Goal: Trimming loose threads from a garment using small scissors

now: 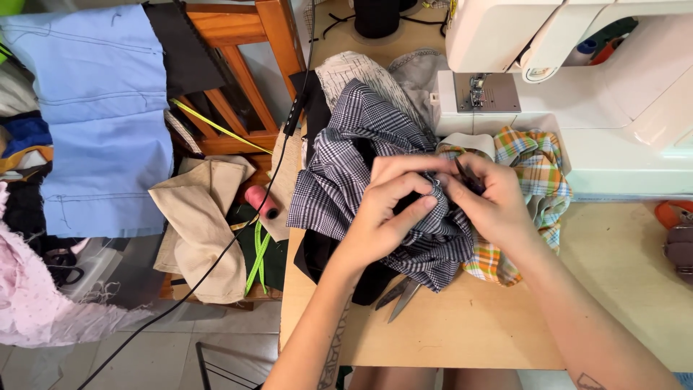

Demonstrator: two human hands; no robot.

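Wooden table (498, 318) is carrying a sewing machine (599, 94) at two o'clock. Left hand (393, 206) is pinching checked cloth (346, 155) at centre; right hand (491, 198) is gripping a small dark tool (465, 175). Its tip is working close to the left fingers (404, 189), risking a prick or a snagged weave.

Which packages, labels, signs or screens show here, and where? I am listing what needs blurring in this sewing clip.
None can be made out: no package, sign or screen.
Sewing machine: white, top right on the table; no label readable on it.
Left hand and right hand: both grip the checked grey cloth; no tag shows on it.
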